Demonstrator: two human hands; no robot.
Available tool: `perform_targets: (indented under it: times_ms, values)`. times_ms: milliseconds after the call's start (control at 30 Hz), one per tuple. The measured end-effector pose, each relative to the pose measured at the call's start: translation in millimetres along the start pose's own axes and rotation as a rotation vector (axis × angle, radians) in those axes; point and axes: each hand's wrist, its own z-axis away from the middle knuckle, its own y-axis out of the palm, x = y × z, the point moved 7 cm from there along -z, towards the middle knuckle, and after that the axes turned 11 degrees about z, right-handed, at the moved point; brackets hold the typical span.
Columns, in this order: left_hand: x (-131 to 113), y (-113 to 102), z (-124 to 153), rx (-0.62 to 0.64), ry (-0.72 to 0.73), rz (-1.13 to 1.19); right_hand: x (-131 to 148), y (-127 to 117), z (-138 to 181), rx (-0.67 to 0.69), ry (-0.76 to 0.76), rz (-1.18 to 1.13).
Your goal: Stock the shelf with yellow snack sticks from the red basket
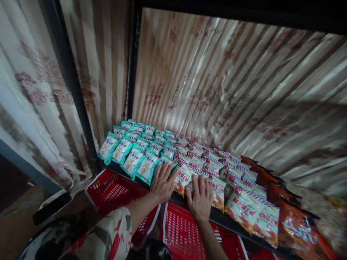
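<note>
My left hand lies with fingers spread over the front of the shelf, where the teal snack bags meet the white ones. Its fingertips rest on a teal bag and the edge of a white snack bag. Just to the right, my right hand presses fairly flat, fingers apart, against the front white bags with red lettering and a striped top edge. Neither hand is wrapped round a bag. The bags stand in leaning rows, one behind another; the parts under my palms are hidden.
Red plastic baskets sit below the shelf's dark front edge. Farther right are more white bags, orange bags and clear bags. A dark upright post and striped sheeting stand behind.
</note>
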Motion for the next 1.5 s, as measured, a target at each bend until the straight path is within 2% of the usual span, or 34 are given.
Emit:
perform_targets:
  times_ms: [67, 133, 167, 233, 300, 367, 467, 567, 667, 800, 933, 1067, 1233, 1400, 1500]
  values:
    - [2, -17, 7, -0.032, 0.043, -0.005, 6, -12, -7, -0.054, 0.006, -0.011]
    - [16, -39, 19, -0.075, 0.037, -0.027, 23, -27, -18, -0.102, 0.012, -0.065]
    - [29, -51, 26, -0.102, 0.004, -0.048, 38, -35, -25, -0.116, 0.003, -0.110]
    - [61, -72, 41, -0.139, -0.072, -0.092, 83, -42, -40, -0.053, -0.089, -0.244]
    - [92, -87, 52, -0.138, -0.110, -0.123, 130, -42, -53, 0.012, -0.132, -0.301]
    - [116, -93, 57, -0.084, -0.091, -0.143, 171, -33, -62, 0.068, -0.138, -0.301]
    - [133, -90, 56, -0.002, -0.018, -0.140, 206, -13, -66, 0.102, -0.126, -0.255]
    - [137, -84, 54, 0.013, -0.003, -0.114, 214, 1, -62, 0.109, -0.130, -0.222]
    - [137, -85, 54, -0.002, -0.002, -0.072, 209, 0, -58, 0.100, -0.136, -0.212]
    - [150, -106, 50, -0.069, 0.008, -0.011, 208, -19, -64, 0.058, -0.079, -0.183]
    - [188, -131, 42, -0.184, -0.167, -0.012, 218, -27, -88, 0.084, -0.045, -0.159]
    - [204, -127, 42, -0.132, -0.195, 0.000, 229, -16, -113, 0.115, -0.056, -0.125]
    - [210, -122, 44, -0.094, -0.229, 0.003, 239, 3, -121, 0.126, -0.077, -0.155]
    - [213, -125, 43, -0.064, -0.241, -0.037, 235, -8, -120, 0.021, -0.064, -0.192]
    - [213, -125, 44, -0.041, -0.254, -0.075, 230, -6, -115, 0.013, -0.078, -0.222]
